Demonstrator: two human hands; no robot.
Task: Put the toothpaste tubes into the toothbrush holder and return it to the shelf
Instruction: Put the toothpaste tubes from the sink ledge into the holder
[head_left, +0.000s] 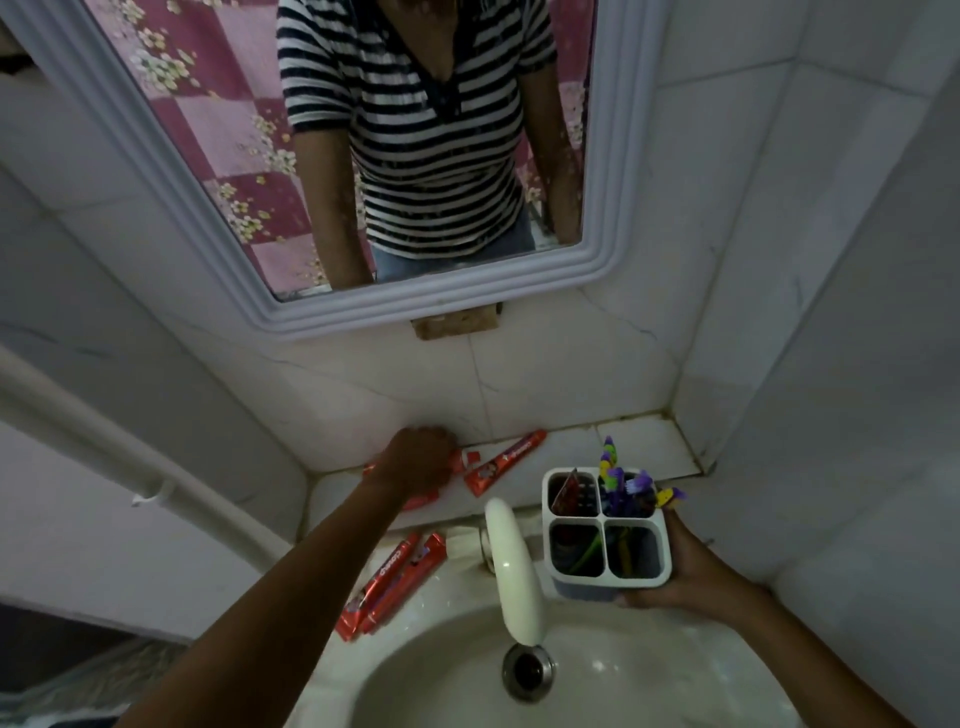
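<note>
My right hand (691, 571) holds a white four-compartment toothbrush holder (605, 532) above the right side of the sink. Its back left cell holds a red tube, its back right cell several purple toothbrushes. My left hand (418, 460) is closed over a red toothpaste tube (460, 460) on the tiled shelf (639, 447) behind the sink; most of that tube is hidden. Another red tube (506, 461) lies diagonally on the shelf just right of that hand. Two more red tubes (387, 584) lie side by side on the sink's left rim.
A cream faucet (511, 566) curves over the white basin (597, 675) between my arms, above the drain (527, 670). A white-framed mirror (426, 306) hangs above the shelf. Tiled walls close the corner at right. A white pipe (104, 447) runs along the left wall.
</note>
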